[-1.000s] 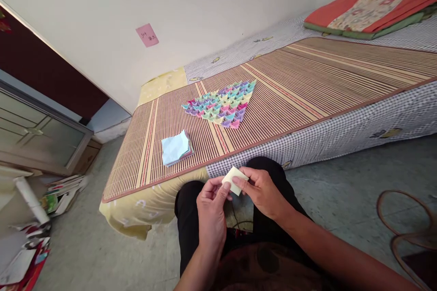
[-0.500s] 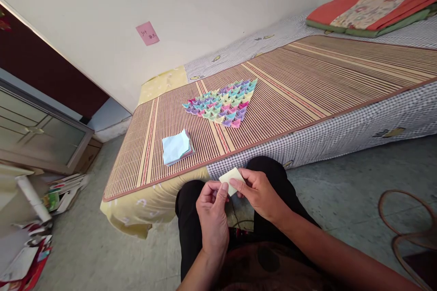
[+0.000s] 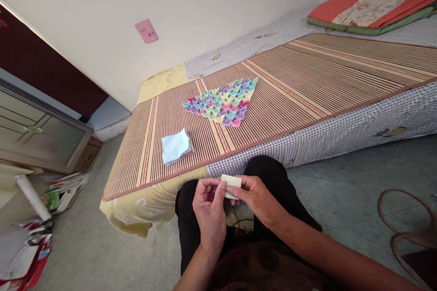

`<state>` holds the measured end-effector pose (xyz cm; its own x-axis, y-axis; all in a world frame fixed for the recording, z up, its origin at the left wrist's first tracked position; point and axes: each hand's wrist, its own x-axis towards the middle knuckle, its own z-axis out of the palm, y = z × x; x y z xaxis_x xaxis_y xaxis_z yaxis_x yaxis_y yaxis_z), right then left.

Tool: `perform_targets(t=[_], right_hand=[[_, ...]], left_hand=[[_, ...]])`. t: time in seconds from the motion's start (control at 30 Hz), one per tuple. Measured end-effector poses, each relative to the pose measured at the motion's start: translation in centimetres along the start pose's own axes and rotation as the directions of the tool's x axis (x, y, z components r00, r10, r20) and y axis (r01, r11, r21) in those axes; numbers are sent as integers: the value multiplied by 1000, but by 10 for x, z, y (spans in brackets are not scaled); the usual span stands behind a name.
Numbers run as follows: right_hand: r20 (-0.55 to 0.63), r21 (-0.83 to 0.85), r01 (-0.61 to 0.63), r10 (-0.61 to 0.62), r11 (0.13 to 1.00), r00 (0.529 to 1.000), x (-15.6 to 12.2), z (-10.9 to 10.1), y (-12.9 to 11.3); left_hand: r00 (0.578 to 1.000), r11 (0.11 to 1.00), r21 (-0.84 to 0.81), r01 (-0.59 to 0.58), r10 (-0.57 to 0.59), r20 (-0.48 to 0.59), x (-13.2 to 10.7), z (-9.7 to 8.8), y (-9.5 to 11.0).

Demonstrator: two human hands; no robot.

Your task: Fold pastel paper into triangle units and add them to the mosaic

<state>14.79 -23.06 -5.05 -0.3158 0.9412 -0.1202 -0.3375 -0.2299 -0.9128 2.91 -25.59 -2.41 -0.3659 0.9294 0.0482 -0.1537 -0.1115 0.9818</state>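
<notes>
Above my lap, a small square of folded pale-yellow paper is pinched between both hands. My left hand grips its left side with thumb and fingers. From the right, my right hand holds it, the thumb lying across its face. Beyond my knees, a stack of square paper sheets, light blue on top, lies on the striped mat. Behind the stack, several small folded paper boats in many colours stand in close rows.
The mat covers a bed with a checked sheet and yellow cloth. Folded orange bedding lies at the far right. A pink note is on the wall. A cabinet stands left, a brown looped frame right.
The folded paper has turned from a tilted position to nearly level, and both hands have shifted slightly with it. The boats and the stack stay where they were.
</notes>
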Motion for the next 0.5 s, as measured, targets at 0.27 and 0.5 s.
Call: perform_targets(t=[0.27, 0.5], right_hand=[[29, 52, -14, 12, 999, 1000, 2, 0, 3], [104, -219, 85, -63, 972, 993, 1, -15, -9]], left_hand=[[987, 996, 86, 33, -45, 152, -4, -13, 5], [984, 985, 139, 99, -117, 132, 13, -23, 6]])
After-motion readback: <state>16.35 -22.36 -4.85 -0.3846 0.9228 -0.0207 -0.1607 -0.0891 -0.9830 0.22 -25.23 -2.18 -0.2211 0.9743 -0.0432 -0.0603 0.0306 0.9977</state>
